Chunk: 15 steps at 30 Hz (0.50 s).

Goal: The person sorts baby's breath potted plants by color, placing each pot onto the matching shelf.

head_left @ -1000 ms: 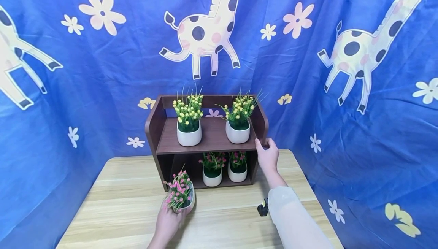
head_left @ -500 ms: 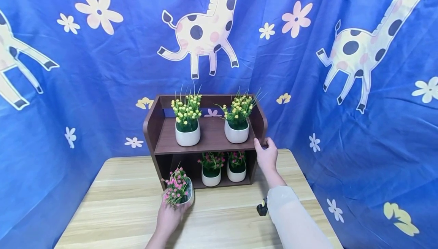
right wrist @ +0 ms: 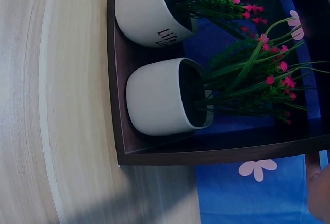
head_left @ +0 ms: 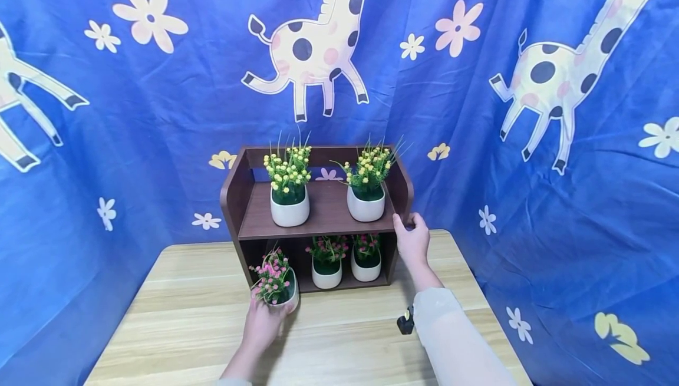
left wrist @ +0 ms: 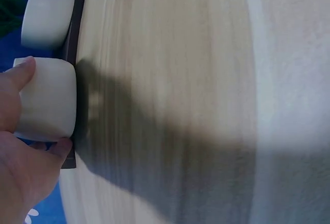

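Note:
My left hand [head_left: 261, 322] grips a white pot of pink artificial flowers [head_left: 273, 283] at the left front of the lower shelf. In the left wrist view, thumb and fingers clasp opposite sides of that white pot [left wrist: 49, 100], right by the shelf's front edge. My right hand [head_left: 415, 243] holds the right side panel of the dark brown two-tier shelf [head_left: 329, 212], thumb in front; its other fingers are mostly hidden behind the panel. Two more pink-flowered pots, a middle one [head_left: 326, 274] and a right one [head_left: 366, 265], stand upright on the lower tier.
On the upper tier stand two white pots with yellow flowers, one left [head_left: 290, 212] and one right [head_left: 366, 206]. The shelf rests on a light wooden table [head_left: 339, 345]. A blue curtain [head_left: 201, 109] with giraffes hangs behind and at both sides.
My left hand has moved forward and slightly up with the pink-flowered pot, from in front of the shelf to the lower tier's left front. My right hand stays on the side panel.

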### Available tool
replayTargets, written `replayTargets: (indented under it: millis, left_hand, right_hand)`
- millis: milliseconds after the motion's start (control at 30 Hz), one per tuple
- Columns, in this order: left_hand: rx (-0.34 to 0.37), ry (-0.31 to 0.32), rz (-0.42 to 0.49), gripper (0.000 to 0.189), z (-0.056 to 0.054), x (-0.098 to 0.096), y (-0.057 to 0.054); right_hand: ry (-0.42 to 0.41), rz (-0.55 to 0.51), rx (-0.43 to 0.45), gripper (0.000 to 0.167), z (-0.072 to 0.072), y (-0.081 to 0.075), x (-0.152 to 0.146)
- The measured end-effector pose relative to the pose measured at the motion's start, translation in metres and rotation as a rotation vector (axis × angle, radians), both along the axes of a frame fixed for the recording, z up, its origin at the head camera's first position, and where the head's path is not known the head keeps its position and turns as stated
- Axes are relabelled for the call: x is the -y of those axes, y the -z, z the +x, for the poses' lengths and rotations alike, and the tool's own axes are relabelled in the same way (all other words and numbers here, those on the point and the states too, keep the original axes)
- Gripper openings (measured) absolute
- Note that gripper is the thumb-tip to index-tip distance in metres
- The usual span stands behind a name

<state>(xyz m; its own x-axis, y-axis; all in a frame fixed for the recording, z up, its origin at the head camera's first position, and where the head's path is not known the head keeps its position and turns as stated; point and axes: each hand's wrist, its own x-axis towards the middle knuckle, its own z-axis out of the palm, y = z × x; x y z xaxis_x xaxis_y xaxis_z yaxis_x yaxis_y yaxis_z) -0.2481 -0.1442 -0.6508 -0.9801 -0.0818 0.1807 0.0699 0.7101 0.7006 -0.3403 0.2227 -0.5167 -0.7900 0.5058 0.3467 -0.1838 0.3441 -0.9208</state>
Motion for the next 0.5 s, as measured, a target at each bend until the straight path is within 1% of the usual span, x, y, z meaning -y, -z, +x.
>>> replayTargets:
  millis: [100, 200, 267, 333, 500]
  left_hand:
    - [0.052, 0.011, -0.008, 0.087, -0.005, 0.001, -0.004]
    - [0.089, 0.02, -0.04, 0.089, -0.01, 0.001, -0.007]
    - [0.1, 0.028, -0.068, 0.086, -0.013, 0.001, -0.01]
    - [0.097, 0.039, -0.097, 0.082, -0.015, 0.001, -0.013]
    - [0.091, 0.042, -0.088, 0.077, -0.02, 0.003, -0.014]
  right_hand:
    - [0.003, 0.004, 0.0, 0.025, 0.0, 0.0, 0.0]
    - [0.0, 0.007, -0.004, 0.025, 0.0, 0.0, 0.0]
    - [-0.001, 0.009, -0.008, 0.025, 0.0, 0.0, 0.0]
    - [-0.002, 0.009, -0.006, 0.025, 0.0, 0.0, 0.0]
    - [-0.007, 0.003, 0.01, 0.024, -0.001, 0.001, -0.001]
